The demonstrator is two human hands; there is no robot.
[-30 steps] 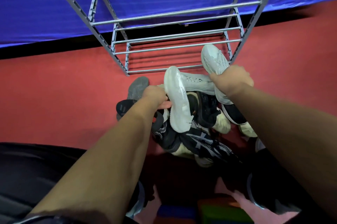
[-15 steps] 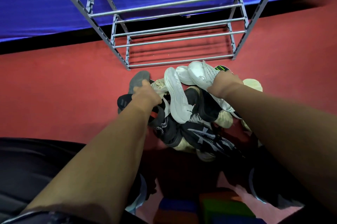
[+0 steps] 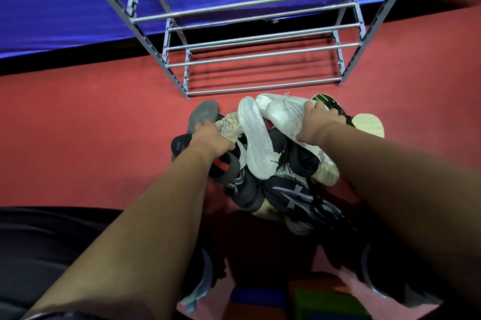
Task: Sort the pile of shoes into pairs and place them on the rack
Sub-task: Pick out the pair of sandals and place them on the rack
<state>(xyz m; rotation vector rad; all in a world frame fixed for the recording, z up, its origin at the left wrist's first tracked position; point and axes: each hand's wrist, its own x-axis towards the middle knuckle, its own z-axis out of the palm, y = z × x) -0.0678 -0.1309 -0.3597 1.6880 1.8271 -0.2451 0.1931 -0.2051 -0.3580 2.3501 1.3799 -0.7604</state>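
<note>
A pile of shoes [image 3: 273, 163] lies on the red floor just in front of the grey metal rack [image 3: 263, 84], whose bars hold nothing. My right hand [image 3: 318, 122] grips a white lace-up shoe [image 3: 282, 114] that rests on top of the pile. A second white shoe [image 3: 256, 140] lies sole-up beside it, touched by neither hand. My left hand [image 3: 212, 141] presses into the left side of the pile, fingers curled between a beige shoe [image 3: 229, 126] and a black slide [image 3: 226, 168]. What the fingers hold is hidden. A grey shoe [image 3: 204, 114] lies just beyond the thumb.
Black trainers with white markings [image 3: 294, 197] fill the near side of the pile; a black-and-green shoe [image 3: 328, 103] and a cream sole [image 3: 369, 124] lie at its right. Blue sheeting [image 3: 78, 7] hangs behind the rack. Coloured blocks [image 3: 312, 299] sit between my dark-trousered legs.
My right hand has lowered its white shoe from in front of the rack down onto the pile. My left hand let go of the other white shoe and moved left into the pile.
</note>
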